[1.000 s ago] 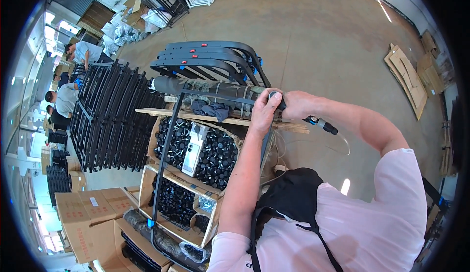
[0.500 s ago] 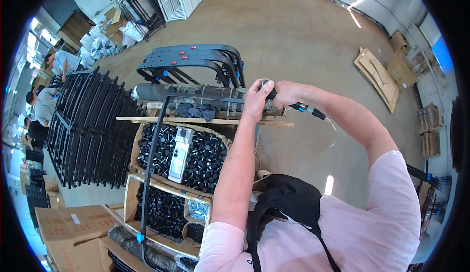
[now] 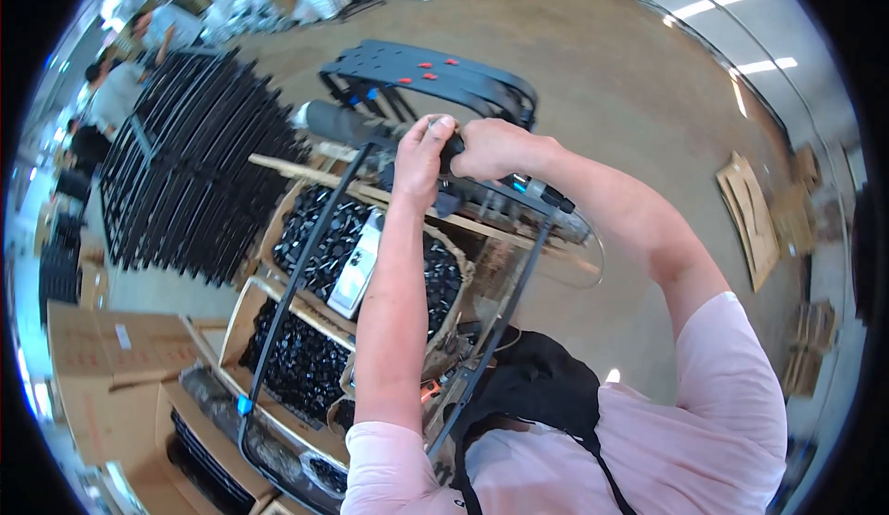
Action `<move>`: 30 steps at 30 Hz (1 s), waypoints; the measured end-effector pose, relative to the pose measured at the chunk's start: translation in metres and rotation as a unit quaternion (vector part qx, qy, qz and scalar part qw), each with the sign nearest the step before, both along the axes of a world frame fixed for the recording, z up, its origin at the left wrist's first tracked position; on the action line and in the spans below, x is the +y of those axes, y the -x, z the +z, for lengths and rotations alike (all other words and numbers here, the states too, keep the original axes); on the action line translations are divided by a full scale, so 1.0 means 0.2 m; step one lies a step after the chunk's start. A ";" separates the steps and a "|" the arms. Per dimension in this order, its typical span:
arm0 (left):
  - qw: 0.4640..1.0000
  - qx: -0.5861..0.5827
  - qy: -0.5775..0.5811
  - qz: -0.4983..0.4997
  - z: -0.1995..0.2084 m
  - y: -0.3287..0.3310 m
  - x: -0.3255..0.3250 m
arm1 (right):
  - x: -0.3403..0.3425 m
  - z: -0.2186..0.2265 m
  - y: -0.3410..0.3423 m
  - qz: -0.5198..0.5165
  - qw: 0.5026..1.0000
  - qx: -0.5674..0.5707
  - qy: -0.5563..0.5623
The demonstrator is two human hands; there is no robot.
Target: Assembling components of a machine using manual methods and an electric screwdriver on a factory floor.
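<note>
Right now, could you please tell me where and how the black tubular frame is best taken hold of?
I'd grip the black tubular frame by its long left tube, above the blue clip, coming from the outer left. That stretch looks slim, straight and uncovered, whereas the left hand and right hand crowd the far end.

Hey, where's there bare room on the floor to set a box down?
The widest bare floor lies between the dark curved frames and the flattened cardboard at far right. It's crowded below your left hand, with black caps, a phone and an open carton.
</note>
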State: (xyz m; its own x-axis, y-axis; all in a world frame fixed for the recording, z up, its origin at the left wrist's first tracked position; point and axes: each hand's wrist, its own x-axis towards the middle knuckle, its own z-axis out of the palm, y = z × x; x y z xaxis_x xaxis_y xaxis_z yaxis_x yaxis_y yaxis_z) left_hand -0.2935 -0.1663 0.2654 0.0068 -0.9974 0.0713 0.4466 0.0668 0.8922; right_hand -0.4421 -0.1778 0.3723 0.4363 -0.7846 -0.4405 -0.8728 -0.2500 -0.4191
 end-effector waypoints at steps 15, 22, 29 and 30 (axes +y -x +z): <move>0.981 -0.008 -0.049 0.187 -0.14 -0.81 -0.68 | -0.84 -0.20 -0.93 0.094 0.996 -0.008 0.006; 0.982 0.023 -0.056 0.180 -0.18 -0.84 -0.75 | -0.94 -0.24 -0.98 0.106 0.994 -0.007 -0.007; 0.976 0.023 -0.062 0.207 -0.18 -0.84 -0.74 | -0.96 -0.28 -1.00 0.140 0.990 0.000 0.002; 0.976 0.025 -0.060 0.210 -0.19 -0.83 -0.74 | -0.95 -0.28 -1.01 0.143 0.990 -0.005 0.001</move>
State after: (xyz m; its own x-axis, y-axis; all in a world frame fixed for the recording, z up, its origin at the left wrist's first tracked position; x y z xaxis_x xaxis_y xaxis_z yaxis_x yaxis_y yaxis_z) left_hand -0.1267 -0.3134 0.2278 0.4174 -0.9069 -0.0571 0.4448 0.1491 0.8831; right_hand -0.2409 -0.3688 0.3154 0.6453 -0.6286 -0.4341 -0.7618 -0.4878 -0.4262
